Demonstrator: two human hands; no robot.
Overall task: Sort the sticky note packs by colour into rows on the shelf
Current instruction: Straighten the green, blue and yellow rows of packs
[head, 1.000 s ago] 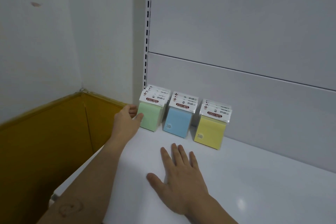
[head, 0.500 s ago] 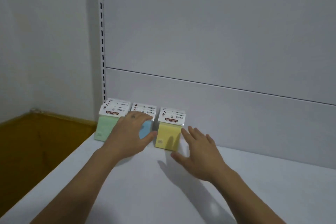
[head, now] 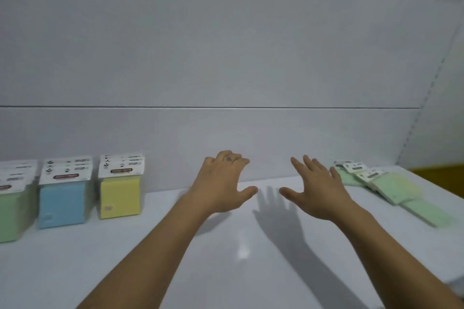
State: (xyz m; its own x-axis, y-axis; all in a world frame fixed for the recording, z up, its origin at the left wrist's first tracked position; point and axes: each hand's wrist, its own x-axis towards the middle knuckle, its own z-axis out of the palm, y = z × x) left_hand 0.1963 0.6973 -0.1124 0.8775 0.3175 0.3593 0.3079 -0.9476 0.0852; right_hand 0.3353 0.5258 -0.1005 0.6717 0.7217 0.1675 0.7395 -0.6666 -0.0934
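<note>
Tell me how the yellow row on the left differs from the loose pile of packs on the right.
The yellow row stands upright against the back panel; the loose pile lies flat and fanned out on the shelf. The yellow row holds one colour; the loose pile looks mostly green, with a blurred yellowish patch. The yellow row sits squared beside the blue row; the loose pile is skewed and overlapping. Both carry white header cards.

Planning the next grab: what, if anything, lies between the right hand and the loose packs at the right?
Nothing visible. The right hand is open above bare shelf, and the loose packs lie just past its fingertips.
</note>
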